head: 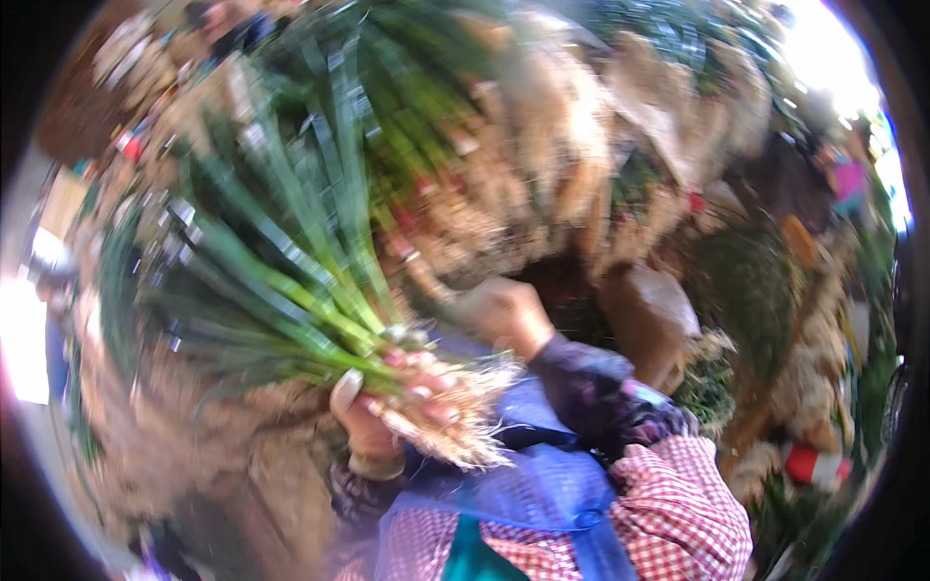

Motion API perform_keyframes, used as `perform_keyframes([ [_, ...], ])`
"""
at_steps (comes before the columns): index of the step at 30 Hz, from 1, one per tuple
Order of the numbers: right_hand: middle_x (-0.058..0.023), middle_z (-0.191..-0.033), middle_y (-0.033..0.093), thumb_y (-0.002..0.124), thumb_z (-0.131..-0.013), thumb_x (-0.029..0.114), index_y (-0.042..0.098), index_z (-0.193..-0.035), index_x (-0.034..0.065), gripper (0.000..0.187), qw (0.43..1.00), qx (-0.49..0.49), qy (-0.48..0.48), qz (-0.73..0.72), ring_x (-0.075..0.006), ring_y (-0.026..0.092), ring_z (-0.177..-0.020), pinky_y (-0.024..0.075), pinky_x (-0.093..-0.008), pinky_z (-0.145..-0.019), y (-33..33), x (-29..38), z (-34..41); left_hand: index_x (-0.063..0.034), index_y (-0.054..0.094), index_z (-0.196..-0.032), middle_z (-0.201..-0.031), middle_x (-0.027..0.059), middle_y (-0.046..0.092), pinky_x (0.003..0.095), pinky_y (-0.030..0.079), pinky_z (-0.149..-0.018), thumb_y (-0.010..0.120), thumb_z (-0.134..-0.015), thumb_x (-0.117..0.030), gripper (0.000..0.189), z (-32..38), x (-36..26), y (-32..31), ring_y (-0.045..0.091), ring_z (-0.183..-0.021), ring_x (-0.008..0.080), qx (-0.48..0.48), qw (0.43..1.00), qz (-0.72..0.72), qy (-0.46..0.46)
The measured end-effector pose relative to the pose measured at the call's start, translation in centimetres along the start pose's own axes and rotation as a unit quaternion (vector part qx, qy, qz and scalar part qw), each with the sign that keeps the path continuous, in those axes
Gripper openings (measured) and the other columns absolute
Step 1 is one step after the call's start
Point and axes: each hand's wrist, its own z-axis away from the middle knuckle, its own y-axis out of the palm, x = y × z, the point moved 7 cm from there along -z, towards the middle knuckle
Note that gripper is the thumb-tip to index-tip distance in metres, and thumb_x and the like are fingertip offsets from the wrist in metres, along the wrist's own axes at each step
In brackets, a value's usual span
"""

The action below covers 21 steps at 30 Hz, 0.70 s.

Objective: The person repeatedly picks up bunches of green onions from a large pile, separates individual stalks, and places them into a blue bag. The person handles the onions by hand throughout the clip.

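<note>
My left hand [367, 421] is closed around a thick bunch of green onions [341, 298] near its base. The long green leaves fan out to the upper left, and pale, stringy roots [472, 414] hang toward my body. Pinkish bulbs show just above the roots. My right hand [501, 312] is raised beside the bunch, on its right. Motion blur covers its fingers, and a narrow tan shape extends from them toward a reddish onion base; whether they grip anything is unclear.
More green onions [429, 94] lie beyond the held bunch. Heaps of pale roots [559, 138] spread across the upper middle. A brown, shiny rounded object [647, 312] stands right of my sleeve. A red-and-white item [815, 466] lies at lower right. A person [232, 25] is at upper left.
</note>
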Motion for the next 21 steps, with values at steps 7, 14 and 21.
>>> perform_keyframes([
  [7, -0.0188, -0.097, 0.069, 0.069, -0.087, 0.044, 0.066, -0.115, 0.0093, 0.045, 0.935, 0.140, -0.271, 0.180, -0.0363, 0.068, -0.089, 0.0538, -0.0428, -0.076, 2.9, 5.1, -0.3, 0.0158, 0.039, -0.134, -0.113, 0.0285, 0.060, 0.0384, 0.059, -0.071, 0.056, -0.083, -0.028, 0.069, -0.6, -0.5, -0.8, 0.067, -0.087, 0.0324, -0.038, 0.999, 0.010, 0.038],
  [14, -0.0147, -0.076, 0.068, 0.065, -0.089, 0.034, 0.068, -0.096, 0.0093, 0.026, 0.909, 0.126, -0.266, 0.297, -0.0360, 0.067, -0.068, 0.0537, -0.0456, -0.063, 4.1, 4.4, 0.4, 0.0141, 0.043, -0.132, -0.107, 0.0211, 0.062, 0.0332, 0.056, -0.075, 0.059, -0.081, -0.032, 0.071, -0.9, 0.1, 0.0, 0.066, -0.084, 0.0264, -0.073, 0.992, -0.094, 0.043],
  [21, -0.0157, -0.080, 0.069, 0.070, -0.078, 0.032, 0.069, -0.101, 0.0058, 0.035, 0.860, 0.182, -0.243, 0.410, -0.0330, 0.069, -0.074, 0.0554, -0.0376, -0.065, 2.0, 2.6, 0.1, 0.0145, 0.045, -0.130, -0.110, 0.0255, 0.062, 0.0311, 0.054, -0.068, 0.058, -0.083, -0.030, 0.066, -0.4, 0.4, -1.6, 0.064, -0.071, 0.0248, -0.084, 0.990, -0.111, 0.033],
])
